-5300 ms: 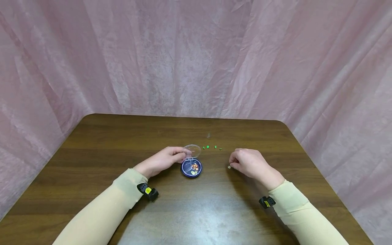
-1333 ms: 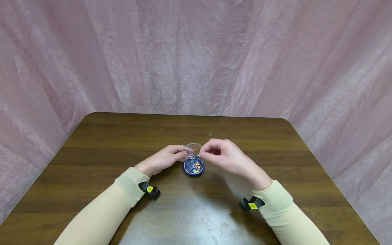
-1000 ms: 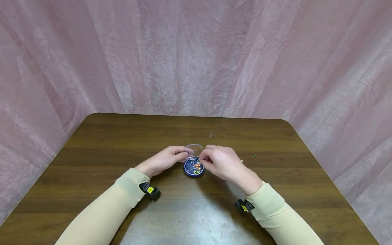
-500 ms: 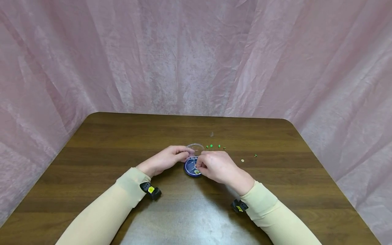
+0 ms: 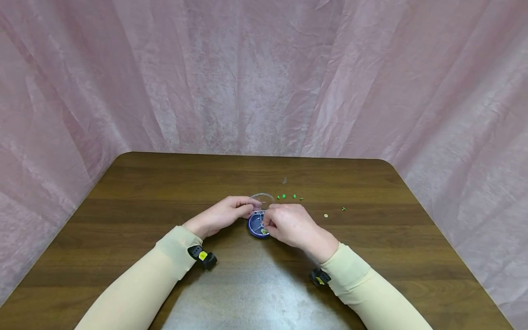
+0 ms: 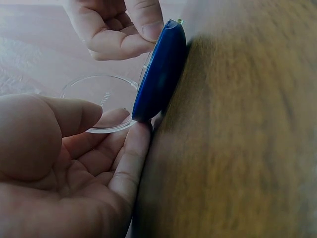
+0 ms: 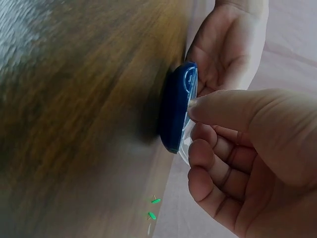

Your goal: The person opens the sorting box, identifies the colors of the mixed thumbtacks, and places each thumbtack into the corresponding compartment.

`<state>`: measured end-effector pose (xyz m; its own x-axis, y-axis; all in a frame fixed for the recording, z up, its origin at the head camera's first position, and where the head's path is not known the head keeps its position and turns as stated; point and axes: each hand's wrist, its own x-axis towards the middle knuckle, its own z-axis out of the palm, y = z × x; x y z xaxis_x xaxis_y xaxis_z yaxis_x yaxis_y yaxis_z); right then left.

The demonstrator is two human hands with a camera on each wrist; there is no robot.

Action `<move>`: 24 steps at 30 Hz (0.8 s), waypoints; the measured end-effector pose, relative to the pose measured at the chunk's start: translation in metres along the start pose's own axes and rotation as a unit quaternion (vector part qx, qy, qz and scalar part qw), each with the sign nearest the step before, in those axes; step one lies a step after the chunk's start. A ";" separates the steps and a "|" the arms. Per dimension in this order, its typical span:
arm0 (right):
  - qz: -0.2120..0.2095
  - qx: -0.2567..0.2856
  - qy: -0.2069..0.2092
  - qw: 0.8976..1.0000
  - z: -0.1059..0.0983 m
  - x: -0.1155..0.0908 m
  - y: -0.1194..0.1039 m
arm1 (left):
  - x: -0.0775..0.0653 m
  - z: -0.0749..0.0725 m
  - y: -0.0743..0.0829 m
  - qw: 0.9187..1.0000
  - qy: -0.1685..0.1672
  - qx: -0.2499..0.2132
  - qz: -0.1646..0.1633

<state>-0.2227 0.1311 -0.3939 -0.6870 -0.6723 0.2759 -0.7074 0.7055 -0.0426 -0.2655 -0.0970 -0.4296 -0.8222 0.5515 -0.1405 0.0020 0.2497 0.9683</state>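
Observation:
A round blue case (image 5: 254,228) with inner compartments stands on the table, its clear lid (image 6: 94,82) raised on the hinge. My left hand (image 5: 224,214) holds that lid between thumb and fingers; in the left wrist view its fingertips also touch the case's base. Over the case's right side is my right hand (image 5: 290,224), thumb and forefinger pinched together inside the rim. A small yellowish thumbtack (image 7: 191,103) shows at its thumb tip, mostly hidden. Pale yellow-green tacks (image 5: 264,232) lie in the near compartment. The right hand covers the compartment beside it.
Behind the case lie several green thumbtacks (image 5: 283,196) in a loose row. Farther right are a pale gold tack (image 5: 326,215) and another green tack (image 5: 343,209). A pink curtain (image 5: 264,82) hangs behind the brown wooden table (image 5: 165,178).
My right hand has come from the table at the right to the case, carrying a small tack, and lowered its fingertips inside. The left hand keeps its hold on the lid.

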 end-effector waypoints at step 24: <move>0.000 0.010 -0.005 1.000 -0.011 -0.001 0.005 | 0.002 0.001 -0.001 1.000 0.001 -0.004 0.006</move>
<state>-0.2231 0.1376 -0.3843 -0.6890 -0.6742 0.2661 -0.7102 0.7012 -0.0624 -0.2668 -0.0958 -0.4313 -0.8236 0.5525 -0.1280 0.0075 0.2363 0.9716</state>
